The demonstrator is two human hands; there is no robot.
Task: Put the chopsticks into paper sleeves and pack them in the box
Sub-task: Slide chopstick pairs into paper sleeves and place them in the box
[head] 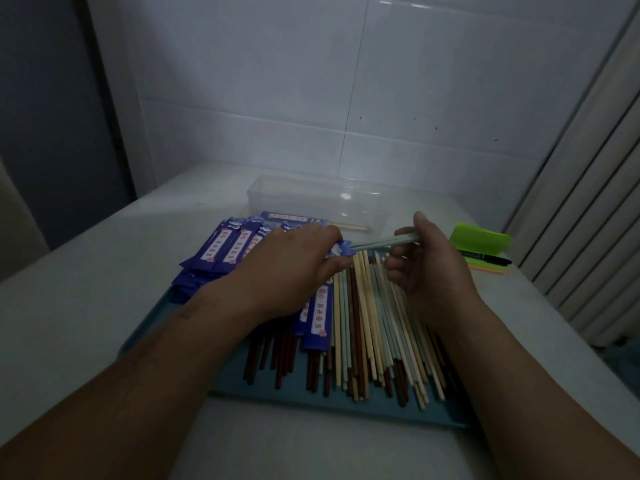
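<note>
Nearest the camera, the blue tray (311, 407) carries loose chopsticks (367, 327) in cream, pale green and dark red, with a pile of blue paper sleeves (221, 251) at its far left. Sleeving appears to be in hand: the left hand (294, 271) pinches the mouth of one blue sleeve (341, 250), while the right hand (426, 261), just beside it, grips a pale green pair (384, 241) whose tips meet that opening. The next move likely calls for sliding the pair straight in, then carrying it to the clear box (311, 199) behind, which already holds one sleeved pair.
</note>
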